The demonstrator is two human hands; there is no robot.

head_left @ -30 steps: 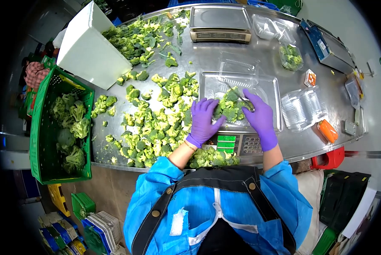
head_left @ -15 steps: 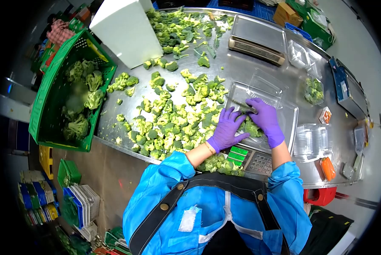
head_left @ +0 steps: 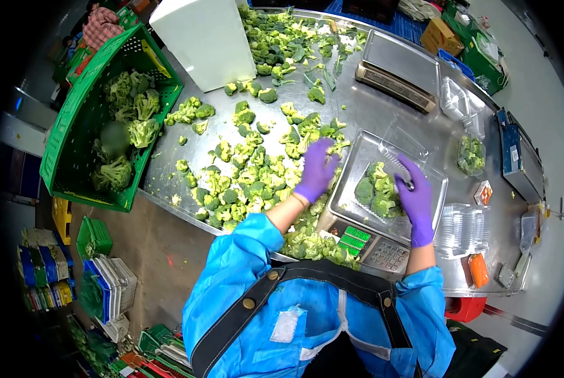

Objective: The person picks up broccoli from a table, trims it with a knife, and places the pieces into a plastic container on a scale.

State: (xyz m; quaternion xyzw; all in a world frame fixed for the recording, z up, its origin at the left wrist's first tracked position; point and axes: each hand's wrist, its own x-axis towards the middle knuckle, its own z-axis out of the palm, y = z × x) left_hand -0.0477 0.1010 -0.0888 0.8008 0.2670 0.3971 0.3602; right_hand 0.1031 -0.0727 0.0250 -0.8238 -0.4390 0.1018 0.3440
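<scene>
- You look to be weighing out a portion: a heap of broccoli florets (head_left: 376,192) sits in the steel tray (head_left: 344,200) on the scale (head_left: 373,244).
- Your left hand (head_left: 318,167) hovers over the loose florets (head_left: 250,183) on the surface (head_left: 370,107), its grip spread and empty.
- Your right hand (head_left: 415,200) rests at the tray's right side, touching the heap; fingers curled, but I cannot tell whether they pinch anything.
- The next move calls for closing on a single floret, sized to the readout.
- An open clear box (head_left: 403,148) lies at the tray's far edge; the green crate (head_left: 65,151) is well apart.
</scene>
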